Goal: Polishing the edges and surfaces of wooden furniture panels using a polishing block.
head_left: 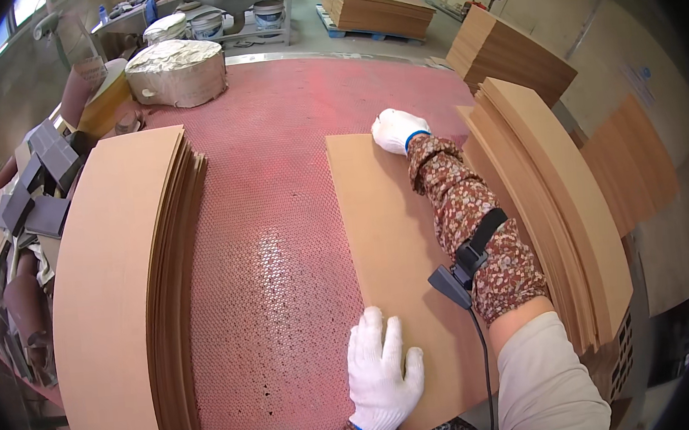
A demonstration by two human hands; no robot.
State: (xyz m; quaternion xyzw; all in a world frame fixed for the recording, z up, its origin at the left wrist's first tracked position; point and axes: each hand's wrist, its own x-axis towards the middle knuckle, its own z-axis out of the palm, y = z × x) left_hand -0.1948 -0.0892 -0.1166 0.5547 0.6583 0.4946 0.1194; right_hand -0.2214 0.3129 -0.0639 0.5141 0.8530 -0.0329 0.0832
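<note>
A long tan wooden board [387, 236] lies flat in front of me on a red, mesh-textured work surface [256, 190]. My left hand [381, 375], in a white knit glove, rests on the board's near left edge with its fingers stretched out. At the far end, my right hand [399, 131], gloved the same way, is curled closed against the board. Whatever its fingers may hold is hidden beneath it. My right forearm, in a floral sleeve cover, reaches over the board and carries a black strap with a small device [465, 266] and a cable.
A stack of thin boards [114, 292] stands at the left, another stack [550, 172] at the right. Grey abrasive blocks [45, 212] are heaped beyond the left edge. A foil-wrapped bundle [178, 72] sits at the far left; more board piles [380, 15] lie at the back.
</note>
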